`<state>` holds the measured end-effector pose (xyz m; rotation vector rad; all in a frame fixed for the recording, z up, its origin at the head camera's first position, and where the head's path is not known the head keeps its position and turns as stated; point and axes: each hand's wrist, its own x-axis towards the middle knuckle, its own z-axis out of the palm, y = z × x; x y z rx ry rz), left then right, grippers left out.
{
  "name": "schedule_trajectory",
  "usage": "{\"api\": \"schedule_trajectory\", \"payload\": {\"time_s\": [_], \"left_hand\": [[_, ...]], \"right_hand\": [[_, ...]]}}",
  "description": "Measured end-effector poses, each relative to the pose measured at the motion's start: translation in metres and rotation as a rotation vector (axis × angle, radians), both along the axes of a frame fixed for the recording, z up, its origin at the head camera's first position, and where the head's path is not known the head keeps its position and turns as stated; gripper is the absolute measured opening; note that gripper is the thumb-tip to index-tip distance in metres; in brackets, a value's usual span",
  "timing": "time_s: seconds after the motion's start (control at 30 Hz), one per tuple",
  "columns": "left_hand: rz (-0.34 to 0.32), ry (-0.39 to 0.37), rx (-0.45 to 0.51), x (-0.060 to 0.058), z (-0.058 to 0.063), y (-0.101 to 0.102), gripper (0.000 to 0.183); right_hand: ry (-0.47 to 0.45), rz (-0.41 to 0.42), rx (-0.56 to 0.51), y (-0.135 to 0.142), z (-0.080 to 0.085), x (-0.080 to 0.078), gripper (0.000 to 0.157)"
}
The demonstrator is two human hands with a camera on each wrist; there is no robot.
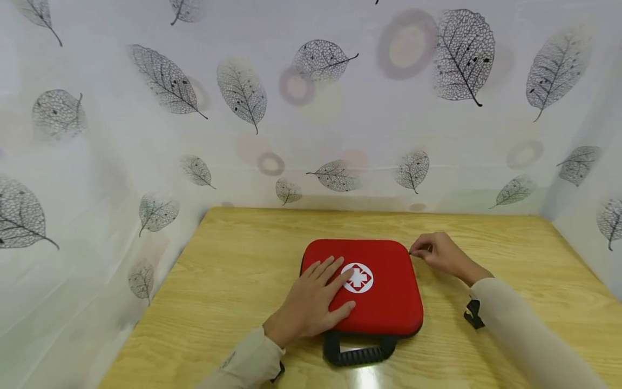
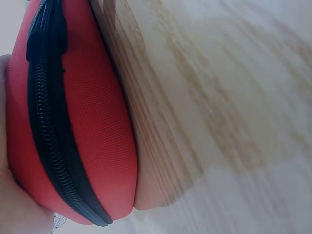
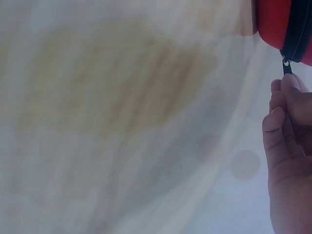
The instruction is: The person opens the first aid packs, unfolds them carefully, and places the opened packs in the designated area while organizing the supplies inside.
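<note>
A red first-aid case (image 1: 384, 302) with a white cross emblem lies flat on the wooden table, its black handle (image 1: 362, 355) toward me. My left hand (image 1: 313, 300) rests on the lid's left side with fingers spread straight. At the far right corner my right hand (image 1: 439, 254) pinches the small black zipper pull (image 3: 286, 66) between thumb and fingertip. A black zipper (image 2: 46, 117) runs along the case's side in the left wrist view, its teeth meshed there.
The case sits on a light wood-grain table (image 1: 233, 259). Behind and beside the table hangs a pale sheet (image 1: 340, 124) printed with leaves. A black strap (image 1: 473, 314) shows at my right wrist.
</note>
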<state>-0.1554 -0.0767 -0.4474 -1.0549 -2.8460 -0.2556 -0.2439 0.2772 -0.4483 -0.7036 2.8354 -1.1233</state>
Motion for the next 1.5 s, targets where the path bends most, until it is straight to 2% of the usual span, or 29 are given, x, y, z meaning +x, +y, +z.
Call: {"api": "schedule_trajectory", "payload": {"time_s": [0.13, 0.43, 0.77, 0.93, 1.23, 1.33, 1.5], "left_hand": [[0.001, 0.001, -0.013, 0.000, 0.000, 0.000, 0.071], [0.002, 0.004, -0.009, 0.001, 0.003, 0.000, 0.070], [0.006, 0.015, 0.001, 0.002, 0.003, 0.001, 0.069], [0.014, -0.013, -0.012, 0.001, 0.004, 0.002, 0.069], [0.013, -0.029, -0.022, 0.001, 0.001, 0.002, 0.069], [0.022, -0.027, -0.021, 0.000, 0.002, 0.003, 0.070], [0.049, 0.005, -0.033, -0.006, 0.002, 0.007, 0.069]], "right_hand": [[0.004, 0.012, 0.012, 0.004, 0.000, 0.013, 0.016], [0.074, 0.081, 0.012, 0.005, 0.000, 0.036, 0.022], [0.146, 0.207, -0.061, 0.005, -0.001, 0.069, 0.030], [0.105, 0.241, -0.080, 0.005, 0.000, 0.082, 0.031], [-0.016, 0.360, -0.187, 0.008, -0.002, 0.109, 0.027], [0.013, 0.347, -0.152, 0.007, 0.000, 0.114, 0.027], [0.150, 0.211, -0.042, 0.007, 0.005, 0.112, 0.022]]}}
